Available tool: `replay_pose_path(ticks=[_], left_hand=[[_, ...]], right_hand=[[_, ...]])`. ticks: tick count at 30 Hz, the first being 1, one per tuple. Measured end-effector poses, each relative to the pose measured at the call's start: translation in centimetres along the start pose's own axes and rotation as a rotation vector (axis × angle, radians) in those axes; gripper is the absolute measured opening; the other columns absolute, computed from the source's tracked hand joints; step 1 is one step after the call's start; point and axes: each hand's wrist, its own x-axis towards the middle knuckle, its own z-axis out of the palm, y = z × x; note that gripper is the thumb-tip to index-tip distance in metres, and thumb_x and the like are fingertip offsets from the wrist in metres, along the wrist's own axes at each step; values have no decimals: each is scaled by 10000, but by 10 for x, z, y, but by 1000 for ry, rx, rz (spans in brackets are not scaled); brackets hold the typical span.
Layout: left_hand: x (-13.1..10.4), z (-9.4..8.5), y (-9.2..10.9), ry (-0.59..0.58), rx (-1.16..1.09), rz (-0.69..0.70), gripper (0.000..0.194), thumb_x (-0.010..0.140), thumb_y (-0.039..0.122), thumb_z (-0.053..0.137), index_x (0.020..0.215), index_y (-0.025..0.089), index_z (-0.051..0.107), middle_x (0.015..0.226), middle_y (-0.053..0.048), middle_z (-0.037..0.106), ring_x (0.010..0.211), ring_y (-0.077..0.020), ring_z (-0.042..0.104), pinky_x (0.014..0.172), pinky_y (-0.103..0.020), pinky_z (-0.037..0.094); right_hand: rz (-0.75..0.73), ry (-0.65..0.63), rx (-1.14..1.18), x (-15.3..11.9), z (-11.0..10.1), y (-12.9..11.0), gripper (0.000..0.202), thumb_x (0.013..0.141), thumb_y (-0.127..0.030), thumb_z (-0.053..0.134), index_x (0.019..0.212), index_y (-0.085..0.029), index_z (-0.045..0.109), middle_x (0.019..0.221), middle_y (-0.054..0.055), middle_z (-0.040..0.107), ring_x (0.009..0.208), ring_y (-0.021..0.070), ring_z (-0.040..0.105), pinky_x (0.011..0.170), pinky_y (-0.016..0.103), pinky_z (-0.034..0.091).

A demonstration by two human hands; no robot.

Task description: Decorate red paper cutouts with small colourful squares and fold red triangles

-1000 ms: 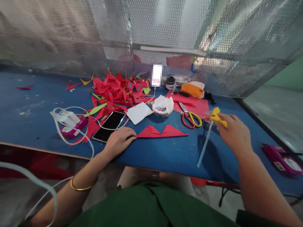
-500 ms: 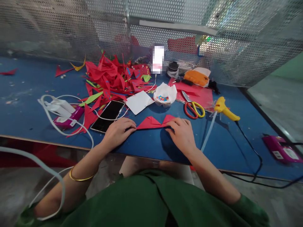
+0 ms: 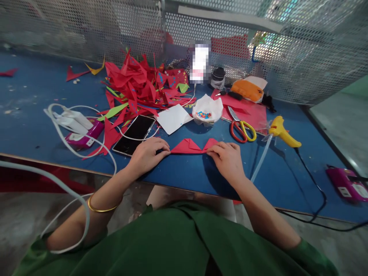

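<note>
A folded red paper (image 3: 188,147) lies near the front of the blue table, with two raised peaks and a notch between them. My left hand (image 3: 150,155) pinches its left tip. The right end is between the thumb and fingers of my right hand (image 3: 228,159), which cover part of the right peak. Behind the paper are a white sheet (image 3: 174,119) and a crumpled white paper bowl (image 3: 207,108) holding small coloured pieces.
Left of the bowl is a heap of red paper shapes (image 3: 132,80). A phone (image 3: 135,134) and white cables lie by my left hand. Scissors (image 3: 238,128), a yellow glue gun (image 3: 284,132) and a purple box (image 3: 346,184) are at the right. Perforated metal stands behind.
The whole view has shifted, so the table items appear slightly higher and mostly further right. Both hands keep hold of the red paper, and the right fingers are drawn closer together at its end.
</note>
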Motion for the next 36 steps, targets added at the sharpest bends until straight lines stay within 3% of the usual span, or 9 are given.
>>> replay_pose_path(ticks=[5,16,20,24,28,31,36], left_hand=[[3,1,1,-2,4,-48,168,885,240,573,762,189,676,914,-45,729,874,-185,659,814,-334,495],[12,2,12,-16,175,-168,104,848,207,608,784,182,686,880,-40,711,869,-214,648,767,-339,480],[7,5,15,49,265,-100,102,873,206,618,852,175,713,927,-51,729,880,-220,661,765,-344,503],[2,14,27,138,400,111,225,957,192,517,1010,172,735,1005,-74,747,944,-230,663,849,-384,529],[0,31,43,23,415,328,314,999,218,461,1201,108,673,1174,-118,721,1119,-244,637,980,-397,518],[-1,41,49,-26,456,341,402,1005,323,471,1226,38,648,1198,-162,704,1139,-275,630,1007,-410,504],[-1,45,55,-111,509,288,584,981,501,454,1273,21,616,1216,-200,681,1173,-306,602,1026,-438,478]], right_hand=[[72,-28,77,2,1,0,120,887,-153,573,831,-223,653,797,-10,693,812,187,615,900,375,305],[122,-88,-28,15,1,-5,164,839,-106,562,805,-222,673,811,6,713,783,199,610,856,390,286],[141,-113,-1,17,0,-6,149,840,-101,572,827,-215,666,830,10,741,829,216,643,891,398,292],[150,-112,3,17,1,-6,139,843,-100,572,843,-208,660,844,22,757,843,226,666,943,418,291],[156,-96,-10,16,2,-6,142,829,-88,573,868,-203,647,805,14,754,811,233,669,979,434,283],[144,-67,-20,15,4,-6,135,822,-92,564,864,-201,631,783,18,747,796,235,667,981,435,280],[160,-65,-38,15,4,-6,130,831,-105,556,891,-193,630,759,24,737,801,233,672,993,432,274]])
